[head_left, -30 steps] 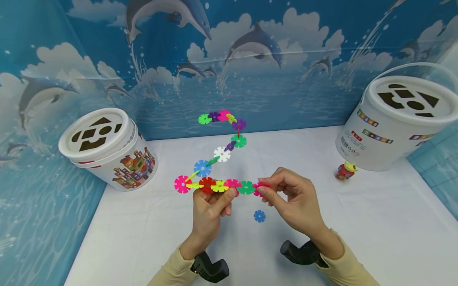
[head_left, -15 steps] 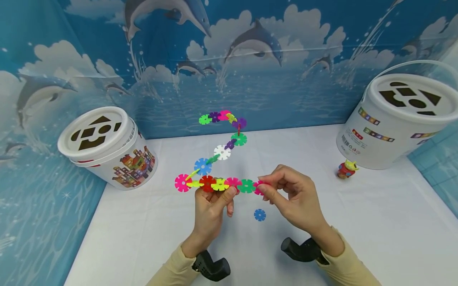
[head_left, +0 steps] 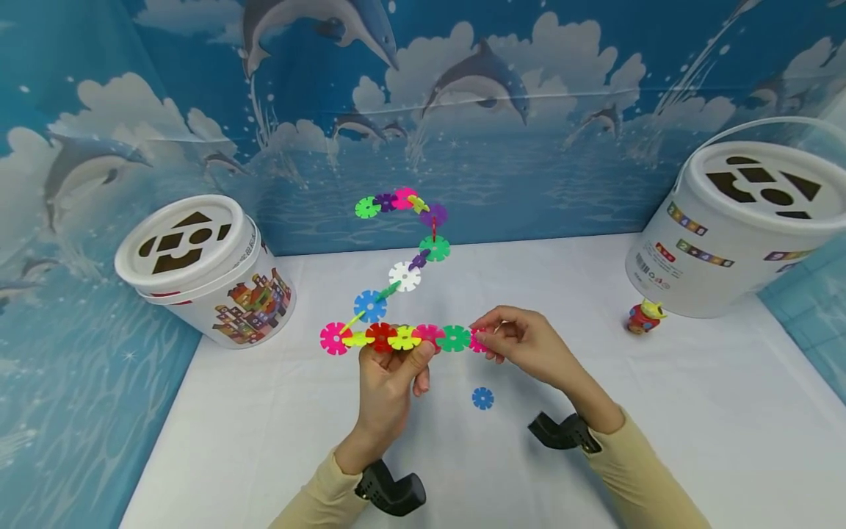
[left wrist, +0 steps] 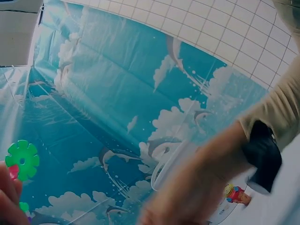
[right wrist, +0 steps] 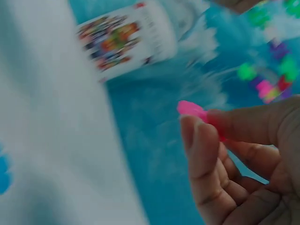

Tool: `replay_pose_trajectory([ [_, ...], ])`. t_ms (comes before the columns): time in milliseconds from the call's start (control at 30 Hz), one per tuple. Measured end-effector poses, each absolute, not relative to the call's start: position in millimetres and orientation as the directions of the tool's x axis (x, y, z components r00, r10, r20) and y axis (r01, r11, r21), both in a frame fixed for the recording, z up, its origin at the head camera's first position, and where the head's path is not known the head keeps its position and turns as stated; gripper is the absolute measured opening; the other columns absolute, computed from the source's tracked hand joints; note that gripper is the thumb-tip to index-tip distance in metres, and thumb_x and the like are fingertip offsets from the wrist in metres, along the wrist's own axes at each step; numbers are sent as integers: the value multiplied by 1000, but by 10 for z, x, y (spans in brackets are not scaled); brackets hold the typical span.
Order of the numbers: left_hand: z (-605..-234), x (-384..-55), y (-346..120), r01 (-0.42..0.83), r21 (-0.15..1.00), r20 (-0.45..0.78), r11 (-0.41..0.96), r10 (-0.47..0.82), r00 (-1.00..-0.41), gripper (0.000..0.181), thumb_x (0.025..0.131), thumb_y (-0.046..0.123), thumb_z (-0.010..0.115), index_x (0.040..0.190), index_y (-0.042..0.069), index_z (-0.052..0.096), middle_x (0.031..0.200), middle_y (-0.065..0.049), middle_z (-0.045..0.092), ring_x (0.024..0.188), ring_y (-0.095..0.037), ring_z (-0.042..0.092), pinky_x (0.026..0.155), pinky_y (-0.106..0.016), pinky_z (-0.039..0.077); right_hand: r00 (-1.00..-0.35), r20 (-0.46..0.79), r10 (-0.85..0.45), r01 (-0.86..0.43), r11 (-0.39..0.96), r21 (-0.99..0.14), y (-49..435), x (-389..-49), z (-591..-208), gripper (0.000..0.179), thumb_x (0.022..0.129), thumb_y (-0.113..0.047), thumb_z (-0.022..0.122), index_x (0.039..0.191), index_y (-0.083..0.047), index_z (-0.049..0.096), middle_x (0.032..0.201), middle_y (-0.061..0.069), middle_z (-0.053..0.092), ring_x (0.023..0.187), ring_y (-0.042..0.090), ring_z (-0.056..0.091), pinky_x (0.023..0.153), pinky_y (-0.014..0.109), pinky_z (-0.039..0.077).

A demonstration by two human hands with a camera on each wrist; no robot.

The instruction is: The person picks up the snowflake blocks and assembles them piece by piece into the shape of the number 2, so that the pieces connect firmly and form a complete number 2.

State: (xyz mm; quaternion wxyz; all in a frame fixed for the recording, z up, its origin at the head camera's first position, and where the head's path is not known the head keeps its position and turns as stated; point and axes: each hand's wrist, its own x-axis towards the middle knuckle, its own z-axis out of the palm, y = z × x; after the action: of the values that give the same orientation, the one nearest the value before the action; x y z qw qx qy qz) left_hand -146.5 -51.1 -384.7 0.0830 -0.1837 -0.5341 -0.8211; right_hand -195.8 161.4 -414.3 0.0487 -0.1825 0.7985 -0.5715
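Observation:
My left hand (head_left: 390,382) pinches a chain of interlocking snowflake discs near its right end, thumb over a pink disc (head_left: 428,336). A green disc (head_left: 453,338) forms the chain's right end. From the left end, the chain zigzags back through a blue disc (head_left: 370,306) and a white disc (head_left: 405,276) to a bright green one (head_left: 366,208). My right hand (head_left: 529,345) pinches another pink disc (right wrist: 191,109) between thumb and finger, right beside the green disc's edge. In the right wrist view fingers cover most of it. A loose blue disc (head_left: 483,398) lies on the table below.
A white lidded bucket (head_left: 205,279) stands at the left and a larger white bucket (head_left: 720,235) at the right. A small toy figure (head_left: 645,317) sits before the right bucket. The dolphin-print backdrop (head_left: 463,169) rises behind the white tablecloth (head_left: 264,426).
My right wrist has turned and its forearm has swung, with the pink disc still pinched beside the green one. The chain's far end has shifted slightly left and up. My left hand keeps its hold.

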Motion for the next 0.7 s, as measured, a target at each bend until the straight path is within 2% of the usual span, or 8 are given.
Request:
replay_pose_trajectory([
  [100, -3851, -1470, -511, 324, 854, 375, -406, 50, -926, 14, 90, 6, 64, 82, -2, 55, 64, 0, 60, 43, -11, 46, 43, -17, 41, -924, 20, -383, -183, 395, -900, 1623, -2121, -4497, 13, 86, -10, 71, 97, -4, 67, 68, 4, 60, 56, 26, 57, 53, 31, 49],
  [267, -3847, -1482, -516, 301, 865, 350, -401, 54, -935, 23, 90, 6, 63, 84, -14, 53, 65, -1, 62, 43, -10, 46, 43, -17, 41, -927, -26, -375, -200, 551, -810, 1655, -2232, -4872, 8, 83, -9, 72, 89, -6, 67, 70, -1, 56, 59, 15, 50, 54, 25, 43],
  [400, -3847, -1491, -519, 294, 871, 344, -394, 63, -937, 28, 91, 7, 63, 86, -18, 51, 64, -1, 62, 43, -10, 46, 44, -16, 41, -936, 43, -351, -281, 663, -694, 1653, -2204, -4915, 9, 82, -12, 74, 88, -10, 68, 74, -3, 53, 62, 13, 46, 55, 27, 40],
  [533, -3853, -1499, -518, 288, 869, 343, -401, 69, -937, 30, 91, 8, 64, 86, -18, 51, 65, -1, 62, 43, -10, 45, 44, -16, 40, -925, 93, -368, -350, 731, -586, 1620, -2086, -4840, 17, 76, -23, 80, 83, -15, 67, 75, -3, 51, 62, 11, 45, 54, 27, 40],
  [700, -3858, -1506, -524, 289, 869, 343, -401, 70, -937, 28, 91, 7, 63, 85, -18, 52, 67, -2, 65, 43, -10, 45, 43, -16, 39, -897, -21, -441, -350, 738, -578, 1600, -1906, -4811, 37, 65, -37, 87, 74, -16, 58, 67, -6, 47, 60, 9, 43, 53, 25, 38],
])
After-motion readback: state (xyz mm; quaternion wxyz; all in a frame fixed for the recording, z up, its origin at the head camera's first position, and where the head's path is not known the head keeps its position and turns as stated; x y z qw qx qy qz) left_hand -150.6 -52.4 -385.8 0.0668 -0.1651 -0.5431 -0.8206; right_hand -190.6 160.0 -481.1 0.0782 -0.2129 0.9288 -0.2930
